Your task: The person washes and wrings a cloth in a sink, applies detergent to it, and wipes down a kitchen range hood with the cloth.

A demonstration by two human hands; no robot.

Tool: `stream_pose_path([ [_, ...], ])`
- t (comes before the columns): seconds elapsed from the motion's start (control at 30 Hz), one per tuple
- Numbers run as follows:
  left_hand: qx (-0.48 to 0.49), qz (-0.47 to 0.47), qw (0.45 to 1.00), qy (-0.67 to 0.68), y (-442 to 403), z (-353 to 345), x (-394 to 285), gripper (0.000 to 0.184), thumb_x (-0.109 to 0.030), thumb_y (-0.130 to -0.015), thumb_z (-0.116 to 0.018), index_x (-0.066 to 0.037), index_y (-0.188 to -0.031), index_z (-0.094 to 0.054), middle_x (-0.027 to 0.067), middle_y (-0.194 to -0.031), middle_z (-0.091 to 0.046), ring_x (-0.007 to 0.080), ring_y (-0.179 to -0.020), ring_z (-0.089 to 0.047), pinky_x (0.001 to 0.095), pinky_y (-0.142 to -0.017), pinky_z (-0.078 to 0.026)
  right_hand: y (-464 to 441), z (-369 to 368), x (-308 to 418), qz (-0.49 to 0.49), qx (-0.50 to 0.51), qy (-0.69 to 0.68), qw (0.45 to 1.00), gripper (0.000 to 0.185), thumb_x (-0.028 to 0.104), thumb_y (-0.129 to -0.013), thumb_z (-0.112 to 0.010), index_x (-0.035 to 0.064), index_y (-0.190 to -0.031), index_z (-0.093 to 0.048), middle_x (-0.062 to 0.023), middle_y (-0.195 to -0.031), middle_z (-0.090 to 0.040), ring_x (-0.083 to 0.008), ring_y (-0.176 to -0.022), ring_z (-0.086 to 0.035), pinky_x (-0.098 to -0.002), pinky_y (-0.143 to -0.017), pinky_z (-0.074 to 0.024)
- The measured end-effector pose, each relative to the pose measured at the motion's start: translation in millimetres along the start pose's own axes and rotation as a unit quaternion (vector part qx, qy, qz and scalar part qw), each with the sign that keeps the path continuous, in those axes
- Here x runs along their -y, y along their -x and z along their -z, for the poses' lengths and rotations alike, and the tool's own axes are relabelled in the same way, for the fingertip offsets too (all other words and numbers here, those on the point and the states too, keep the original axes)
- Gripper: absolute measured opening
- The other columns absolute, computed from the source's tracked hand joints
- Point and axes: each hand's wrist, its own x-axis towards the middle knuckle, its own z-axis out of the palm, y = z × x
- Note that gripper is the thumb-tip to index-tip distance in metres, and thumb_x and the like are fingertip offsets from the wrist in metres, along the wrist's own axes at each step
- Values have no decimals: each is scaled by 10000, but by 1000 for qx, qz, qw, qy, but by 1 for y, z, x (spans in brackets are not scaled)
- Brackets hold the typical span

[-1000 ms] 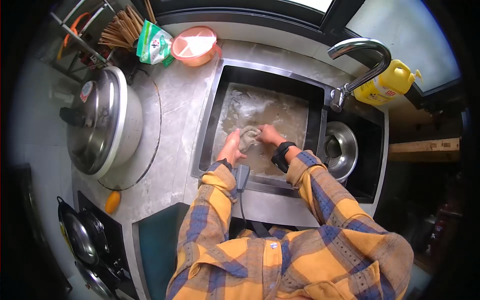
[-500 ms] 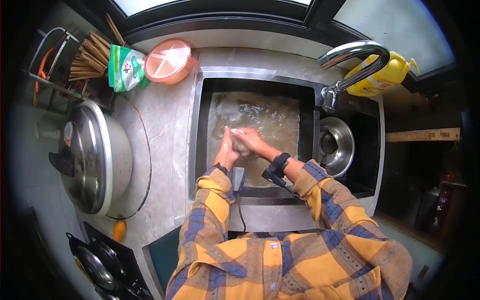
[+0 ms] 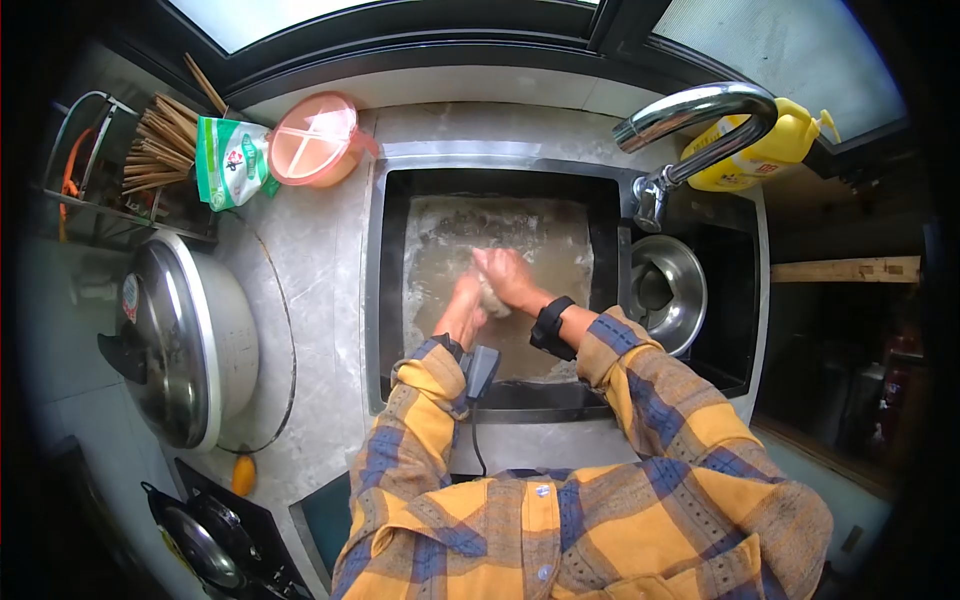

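Observation:
Murky water fills the bottom of the black sink (image 3: 395, 290). Over it, my left hand (image 3: 463, 308) and my right hand (image 3: 508, 276) press together around a wet greyish cloth (image 3: 491, 298), which shows between them. Both hands are closed on the cloth, the right one on top and to the right. Motion blurs the fingers, and most of the cloth is hidden. A black band is on my right wrist, and a grey device with a cable (image 3: 482, 372) hangs by my left wrist.
A chrome faucet (image 3: 700, 110) arches at the back right, beside a yellow bottle (image 3: 745, 155). A steel bowl (image 3: 685, 300) sits in the right basin. Left are a large lidded pot (image 3: 230, 330), a pink divided container (image 3: 315, 140), a green-white bag (image 3: 232, 165) and chopsticks (image 3: 160, 145).
The hands have come together and bunched the cloth between them; the right hand has moved over it. The camera view has shifted, so the sink appears farther left.

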Motion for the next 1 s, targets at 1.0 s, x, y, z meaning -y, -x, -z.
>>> stream_pose_path([
  [1.0, 57, -15, 998, 14, 26, -13, -6, 279, -280, -960, -370, -65, -1084, -496, 88, -1064, -563, 196, -895, -570, 371, -755, -488, -7, -20, -56, 179, -99, 16, 979, 180, 97, -828, -527, 20, -983, -580, -169, -858, -626, -354, -728, -597, -452, -626, -461],
])
